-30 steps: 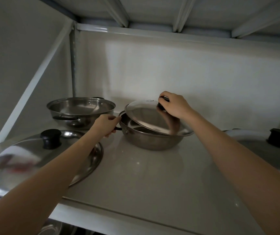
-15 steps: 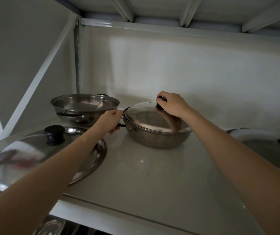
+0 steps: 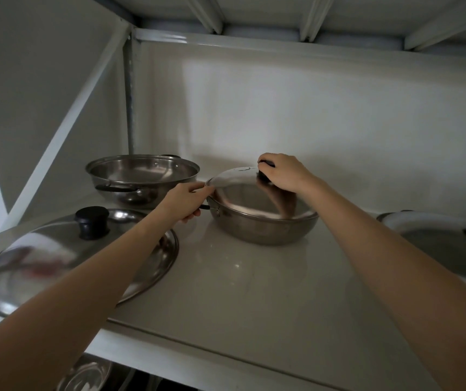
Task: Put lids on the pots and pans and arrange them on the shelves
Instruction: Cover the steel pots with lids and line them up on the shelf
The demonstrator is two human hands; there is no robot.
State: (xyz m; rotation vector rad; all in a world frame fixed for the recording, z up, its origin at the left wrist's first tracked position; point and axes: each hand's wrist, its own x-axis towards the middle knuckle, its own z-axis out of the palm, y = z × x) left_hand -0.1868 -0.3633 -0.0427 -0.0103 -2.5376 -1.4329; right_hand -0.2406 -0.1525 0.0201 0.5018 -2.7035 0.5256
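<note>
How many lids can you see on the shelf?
3. One big steel lid lies front left, one glass lid sits on the middle pan under the right hand, and one lid is at the right edge, partly cut off. More may be hidden.

The glass lid (image 3: pixel 250 190), tilted open a second ago, now sits down on the steel pan (image 3: pixel 263 224). The left hand (image 3: pixel 185 206) has slid from the pan's handle up toward the lid's rim.

A single wide-angle head camera looked forward and slightly down into a white shelf (image 3: pixel 254 292) from close range, both forearms reaching away from the lens. The shelf above filled the top edge; a lower shelf showed at the bottom left.
</note>
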